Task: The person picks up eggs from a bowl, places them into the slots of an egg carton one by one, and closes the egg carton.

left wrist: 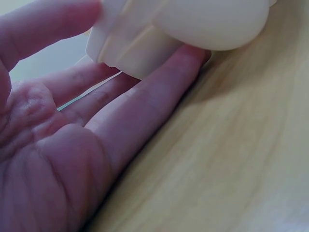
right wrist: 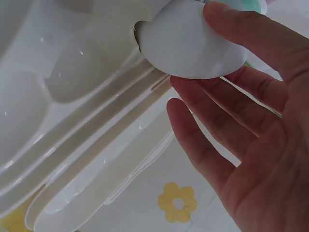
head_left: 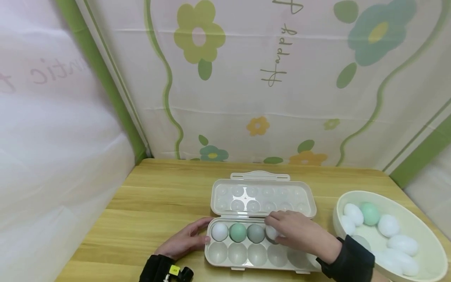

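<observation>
A cream egg box [head_left: 243, 261] lies open on the table, its clear-looking lid [head_left: 225, 197] folded back behind it. In its back row sit a white egg [head_left: 220, 232], a green egg [head_left: 238, 232] and a grey egg [head_left: 255, 234]. My right hand [head_left: 299, 233] pinches another white egg [right wrist: 193, 43] between thumb and fingers, at the cup just right of the grey one. My left hand [head_left: 188, 239] rests against the box's left end, fingers [left wrist: 140, 111] stretched out along its side and underside, with the thumb near the rim. The right forearm hides the box's right end.
On the right stands a cream oval bowl [head_left: 431, 250] with several white eggs, a green egg [head_left: 370, 214] and a greyish egg [head_left: 361, 242]. The wooden table [head_left: 141, 219] meets a flower-printed cloth [head_left: 225, 98] at its back; more cloth hangs on both sides.
</observation>
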Motion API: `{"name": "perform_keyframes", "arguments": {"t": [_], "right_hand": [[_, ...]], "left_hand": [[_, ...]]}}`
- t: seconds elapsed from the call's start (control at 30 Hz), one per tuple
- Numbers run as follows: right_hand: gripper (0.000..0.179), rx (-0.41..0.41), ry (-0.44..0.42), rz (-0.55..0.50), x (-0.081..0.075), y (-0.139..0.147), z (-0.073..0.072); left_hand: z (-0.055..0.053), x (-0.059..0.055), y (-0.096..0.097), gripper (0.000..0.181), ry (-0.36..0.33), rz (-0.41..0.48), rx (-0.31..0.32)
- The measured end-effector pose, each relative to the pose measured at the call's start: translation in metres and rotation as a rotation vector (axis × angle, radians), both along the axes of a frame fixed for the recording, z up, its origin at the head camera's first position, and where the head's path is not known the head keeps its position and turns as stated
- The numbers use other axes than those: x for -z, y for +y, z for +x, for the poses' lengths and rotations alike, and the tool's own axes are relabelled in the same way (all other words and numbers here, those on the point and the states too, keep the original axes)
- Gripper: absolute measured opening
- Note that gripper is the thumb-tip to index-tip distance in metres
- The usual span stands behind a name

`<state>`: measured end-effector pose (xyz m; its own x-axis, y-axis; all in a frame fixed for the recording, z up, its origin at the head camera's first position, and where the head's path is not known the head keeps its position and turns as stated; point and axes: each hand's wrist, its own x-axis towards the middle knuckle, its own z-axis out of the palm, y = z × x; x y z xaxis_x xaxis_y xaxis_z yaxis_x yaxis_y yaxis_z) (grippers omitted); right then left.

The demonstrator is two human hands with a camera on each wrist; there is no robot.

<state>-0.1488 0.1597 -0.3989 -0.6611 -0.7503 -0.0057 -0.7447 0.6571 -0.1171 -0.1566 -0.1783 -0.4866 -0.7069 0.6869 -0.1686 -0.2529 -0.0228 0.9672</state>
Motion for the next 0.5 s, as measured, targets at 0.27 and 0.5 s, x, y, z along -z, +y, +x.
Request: {"name": "perform_keyframes", "arguments": {"t": [0.27,0.5], "right_hand": [[0.035,-0.003,0.008,0.003,0.0058,0.0006,-0.0022],[0.034,0.002,0.018,0.008,0.0083,0.0002,-0.0032]], "left_hand": [[0.0000,0.0004,0.0012,0.052,0.010,-0.008,0.001],[-0.0006,0.0012,0.0008,0.052,0.016,-0.004,0.000]]}}
